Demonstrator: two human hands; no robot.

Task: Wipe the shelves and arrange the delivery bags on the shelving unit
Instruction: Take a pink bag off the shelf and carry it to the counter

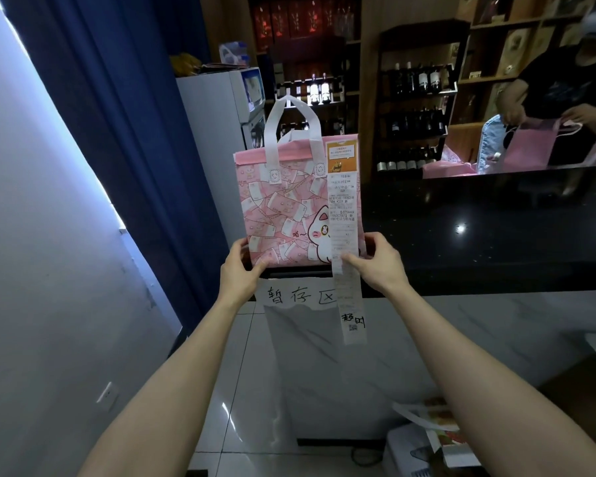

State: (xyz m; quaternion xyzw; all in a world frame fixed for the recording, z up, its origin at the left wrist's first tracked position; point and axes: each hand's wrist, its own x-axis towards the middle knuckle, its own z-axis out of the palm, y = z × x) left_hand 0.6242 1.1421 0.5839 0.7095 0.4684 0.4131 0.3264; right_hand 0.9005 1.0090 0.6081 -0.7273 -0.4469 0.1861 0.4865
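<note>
the left hand (240, 270) grips the lower left corner of the pink delivery bag (283, 208), fingers curled round it. the bag stands upright at the left end of the black counter (496, 218), just above a handwritten paper sign (296, 296). a long receipt (346, 201) hangs down its front, and the right hand (379, 266) pinches the lower right corner, thumb on the receipt.

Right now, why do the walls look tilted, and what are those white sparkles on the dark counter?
Head view: the wide-angle lens bows straight lines near the edges, as on the left wall; the sparkles are glare on the glossy black counter; a bright streak runs beside the blue curtain; the pink bag is sharp, the person behind the counter blurred.
</note>
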